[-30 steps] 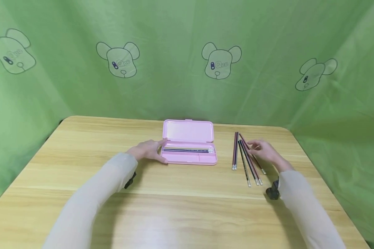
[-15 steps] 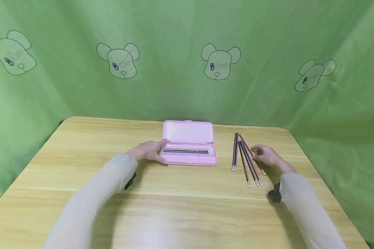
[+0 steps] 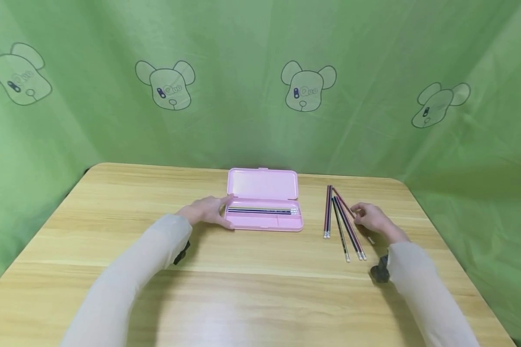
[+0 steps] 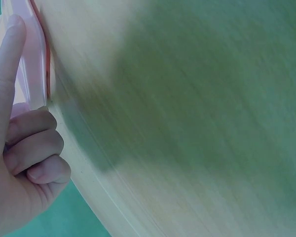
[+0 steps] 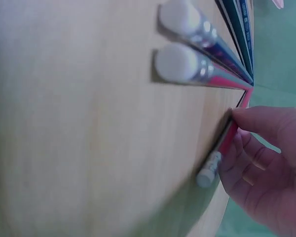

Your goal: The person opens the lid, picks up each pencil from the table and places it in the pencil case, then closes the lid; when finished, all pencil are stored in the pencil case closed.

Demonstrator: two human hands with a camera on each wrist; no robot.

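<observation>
An open pink pencil case (image 3: 253,220) lies at the back of the table, several striped pencils (image 3: 260,210) in its rear compartment. My left hand (image 3: 205,210) holds the case's left end, thumb at the front corner and a finger at the hinge side. In the left wrist view its other fingers are curled. To the right, my right hand (image 3: 370,218) pinches a red-and-black pencil (image 5: 229,139) between thumb and fingers, its white eraser end toward me. This pencil is the rightmost of a fanned group; other loose pencils (image 3: 341,230) lie left of it, eraser ends toward me.
Two more dark striped pencils (image 3: 327,212) lie side by side at the left of the loose group. The wooden table (image 3: 260,289) backs onto a green curtain (image 3: 239,96) printed with bear heads. The case's lid (image 3: 262,183) stands back toward the curtain.
My right hand has moved slightly right and toward me along the rightmost pencil, and its fingers have closed on it. The left hand and the case have stayed put.
</observation>
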